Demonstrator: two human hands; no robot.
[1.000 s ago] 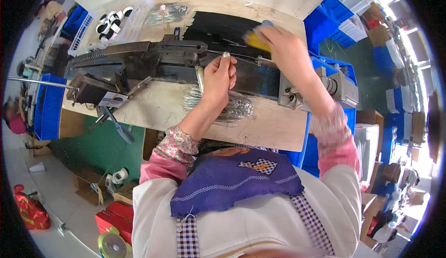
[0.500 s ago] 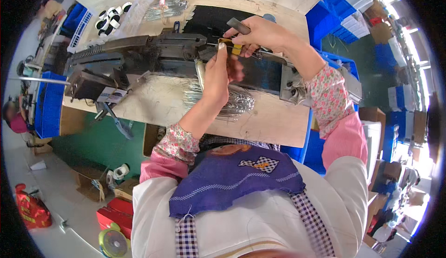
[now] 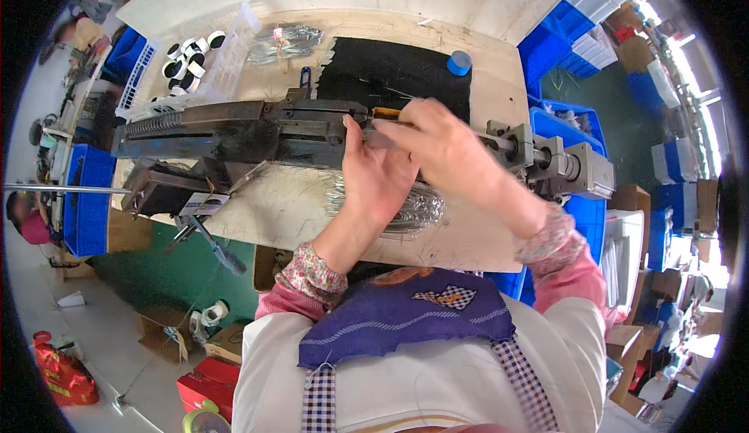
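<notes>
My left hand (image 3: 374, 174) is at the front edge of a long dark metal machine (image 3: 257, 133), palm turned up and thumb stretched out beside the machine. Its fingers run partly under my right hand (image 3: 452, 152), which is closed and blurred over the left palm. Whatever the right fingers hold is hidden. Just beyond the fingertips a yellow piece (image 3: 386, 111) shows on the machine. Under and beside my wrists lies a bundle of thin silvery wire pieces (image 3: 421, 211) on the wooden table (image 3: 476, 234).
Behind the machine lie a black mat (image 3: 390, 66), a blue tape roll (image 3: 459, 63) and more thin metal pieces (image 3: 285, 44). A clear basket (image 3: 234, 43) of black-and-white rolls stands far left. Metal cylinder parts (image 3: 573, 169) jut out at right, near blue bins (image 3: 585, 121).
My right hand has come down and nearer to the left one, and the grey-handled tool it held no longer shows. My left hand has turned its palm up. The view has shifted slightly.
</notes>
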